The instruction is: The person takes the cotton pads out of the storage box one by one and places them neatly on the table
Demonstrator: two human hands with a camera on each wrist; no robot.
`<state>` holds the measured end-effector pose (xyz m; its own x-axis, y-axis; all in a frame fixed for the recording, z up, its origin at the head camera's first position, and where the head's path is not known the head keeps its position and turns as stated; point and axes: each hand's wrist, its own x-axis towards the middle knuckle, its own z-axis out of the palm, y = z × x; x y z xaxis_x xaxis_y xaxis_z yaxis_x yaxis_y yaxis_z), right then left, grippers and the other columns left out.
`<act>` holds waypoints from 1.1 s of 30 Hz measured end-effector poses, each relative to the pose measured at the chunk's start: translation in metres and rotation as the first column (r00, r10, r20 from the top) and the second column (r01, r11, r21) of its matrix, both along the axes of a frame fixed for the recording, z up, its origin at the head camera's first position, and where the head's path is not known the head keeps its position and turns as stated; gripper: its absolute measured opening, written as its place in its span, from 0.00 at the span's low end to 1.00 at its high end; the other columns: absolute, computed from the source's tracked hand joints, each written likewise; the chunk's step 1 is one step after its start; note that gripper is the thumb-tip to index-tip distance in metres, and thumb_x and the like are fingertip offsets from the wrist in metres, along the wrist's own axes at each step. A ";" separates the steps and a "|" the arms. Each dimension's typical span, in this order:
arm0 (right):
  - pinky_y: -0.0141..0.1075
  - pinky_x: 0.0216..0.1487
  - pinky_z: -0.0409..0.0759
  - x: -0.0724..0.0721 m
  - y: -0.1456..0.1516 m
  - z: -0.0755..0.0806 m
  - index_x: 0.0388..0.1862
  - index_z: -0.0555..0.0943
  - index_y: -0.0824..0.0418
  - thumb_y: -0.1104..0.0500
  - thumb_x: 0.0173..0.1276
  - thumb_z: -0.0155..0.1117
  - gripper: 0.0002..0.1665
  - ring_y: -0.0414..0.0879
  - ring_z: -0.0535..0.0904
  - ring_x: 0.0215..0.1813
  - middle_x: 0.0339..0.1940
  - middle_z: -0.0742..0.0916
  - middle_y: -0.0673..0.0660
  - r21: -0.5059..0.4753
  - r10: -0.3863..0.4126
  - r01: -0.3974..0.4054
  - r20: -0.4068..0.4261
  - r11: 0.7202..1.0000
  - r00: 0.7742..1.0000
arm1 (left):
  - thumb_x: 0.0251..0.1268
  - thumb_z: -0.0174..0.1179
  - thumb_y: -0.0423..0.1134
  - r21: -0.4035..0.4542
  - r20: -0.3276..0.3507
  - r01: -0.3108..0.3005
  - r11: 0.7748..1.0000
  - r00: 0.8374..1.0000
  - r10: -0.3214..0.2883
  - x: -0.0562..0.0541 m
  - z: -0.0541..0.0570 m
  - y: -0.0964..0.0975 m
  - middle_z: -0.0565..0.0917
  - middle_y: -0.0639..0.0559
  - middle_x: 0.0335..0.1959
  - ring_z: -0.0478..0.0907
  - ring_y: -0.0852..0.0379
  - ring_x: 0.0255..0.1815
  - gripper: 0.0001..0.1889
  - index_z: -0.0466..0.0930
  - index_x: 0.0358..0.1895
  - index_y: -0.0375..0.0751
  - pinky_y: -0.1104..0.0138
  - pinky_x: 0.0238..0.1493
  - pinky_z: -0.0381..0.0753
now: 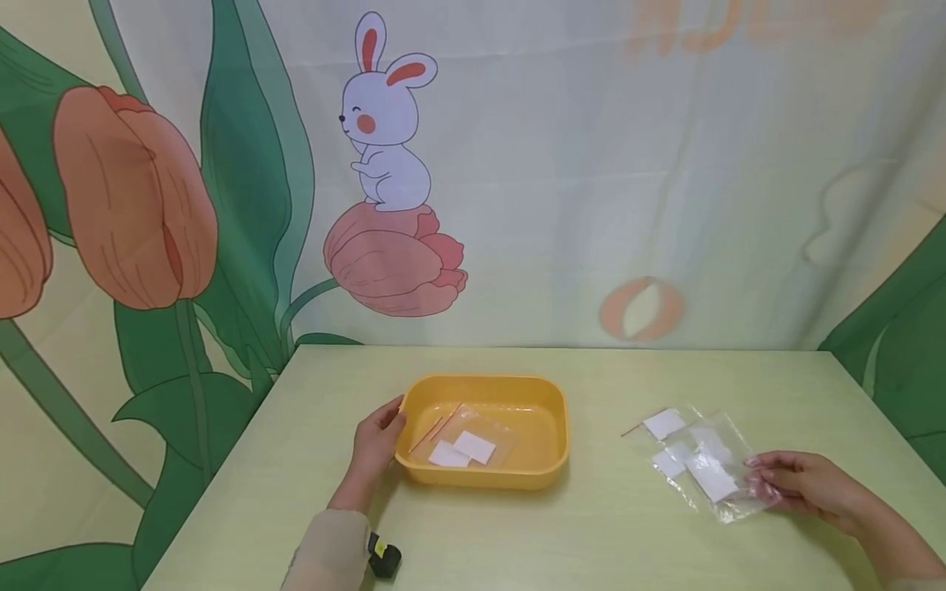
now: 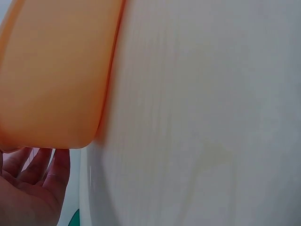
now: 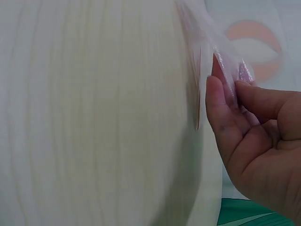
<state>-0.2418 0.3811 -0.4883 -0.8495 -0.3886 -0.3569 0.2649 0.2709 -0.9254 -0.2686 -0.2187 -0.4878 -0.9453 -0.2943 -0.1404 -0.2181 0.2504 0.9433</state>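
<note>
My left hand (image 1: 377,439) grips the left end of a yellow plastic tray (image 1: 491,478); the left wrist view shows its fingers (image 2: 57,172) against the tray's end wall (image 2: 56,84). Inside the tray, toward the left, lies a clear zip bag (image 1: 502,435) with a red seal line and white pieces. On the right, my right hand (image 1: 816,488) pinches a clear zip bag (image 1: 746,505) by its edge, between thumb and fingers. White pieces show in and through it. Another bag with a red line appears to overlap it; how many there are I cannot tell.
A pale wooden-looking table (image 1: 591,542) carries everything. Behind its far edge hangs a printed curtain (image 1: 547,205) with tulips and a rabbit. A small black device (image 1: 384,560) sits at the left wrist.
</note>
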 end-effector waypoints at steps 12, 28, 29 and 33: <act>0.31 0.42 0.90 -0.003 -0.005 0.003 0.57 0.77 0.77 0.67 0.79 0.50 0.16 0.38 0.86 0.37 0.37 0.90 0.46 0.172 -0.042 0.043 -0.010 0.984 0.999 | 0.80 0.49 0.37 -0.002 0.008 -0.016 1.000 1.000 0.016 0.001 0.001 0.002 0.71 0.34 0.75 0.67 0.37 0.78 0.24 0.69 0.75 0.38 0.50 0.77 0.71; 0.31 0.33 0.85 -0.007 -0.018 0.000 0.53 0.78 0.76 0.55 0.75 0.63 0.23 0.42 0.78 0.32 0.30 0.83 0.49 0.479 -0.094 0.127 -0.092 0.868 0.991 | 0.81 0.49 0.36 -0.012 0.014 -0.009 1.000 1.000 0.010 0.001 0.002 0.002 0.70 0.33 0.75 0.67 0.36 0.77 0.24 0.69 0.75 0.37 0.49 0.77 0.71; 0.31 0.32 0.84 -0.007 -0.019 0.000 0.52 0.78 0.75 0.54 0.74 0.64 0.23 0.42 0.78 0.31 0.29 0.83 0.49 0.503 -0.084 0.127 -0.106 0.855 0.991 | 0.81 0.49 0.36 -0.010 0.016 -0.009 1.000 1.000 0.010 0.001 0.002 0.002 0.70 0.33 0.75 0.67 0.36 0.77 0.24 0.69 0.75 0.38 0.49 0.77 0.71; 0.32 0.29 0.78 -0.008 -0.019 -0.002 0.47 0.81 0.72 0.52 0.72 0.67 0.21 0.43 0.75 0.30 0.27 0.81 0.49 0.586 -0.037 0.127 -0.163 0.800 0.986 | 0.81 0.49 0.37 -0.009 0.020 -0.008 1.000 1.000 0.009 0.001 0.002 0.002 0.70 0.34 0.76 0.67 0.36 0.77 0.24 0.69 0.75 0.38 0.49 0.77 0.71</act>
